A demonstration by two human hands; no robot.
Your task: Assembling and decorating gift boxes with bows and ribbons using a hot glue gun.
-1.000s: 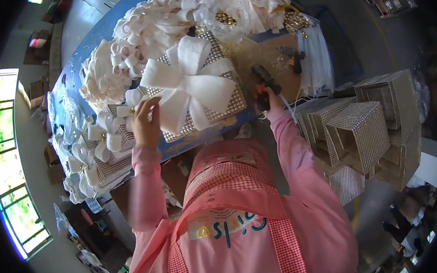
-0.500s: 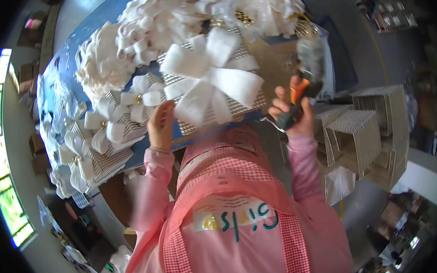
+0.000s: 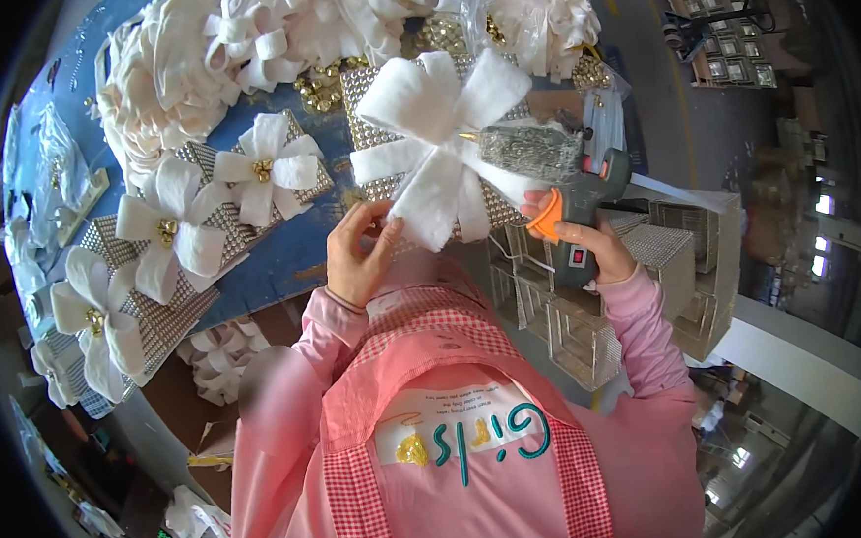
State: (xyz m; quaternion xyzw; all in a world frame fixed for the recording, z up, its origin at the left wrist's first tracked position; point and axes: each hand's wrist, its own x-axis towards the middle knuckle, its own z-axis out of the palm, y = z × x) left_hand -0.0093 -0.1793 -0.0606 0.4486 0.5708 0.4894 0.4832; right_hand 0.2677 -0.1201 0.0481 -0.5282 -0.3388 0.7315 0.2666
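My right hand [image 3: 597,244] is wrapped round the grip of a dark green hot glue gun [image 3: 598,192], fingers at its orange trigger. A glue stick comes out of its back end, and the nozzle points at the middle of a large white fabric flower [image 3: 415,102]. Whether the tip touches the fabric I cannot tell. The flower lies on a square panel [image 3: 360,84] covered in rows of shiny studs. At the near left edge, my left hand [image 3: 358,252] closes thumb and fingers on a lower petal.
To the left lie several studded pieces bearing white flowers [image 3: 174,226] with gold bead centres. Heaps of white fabric loops [image 3: 167,78] and gold beads [image 3: 321,88] cover the table's far side. Studded open boxes [image 3: 578,344] stand below right; a cardboard box [image 3: 163,409] sits below left.
The glue gun has swung from pointing away to pointing left, its nozzle now at the flower's middle. My left hand has moved from beside the flower onto a lower petal.
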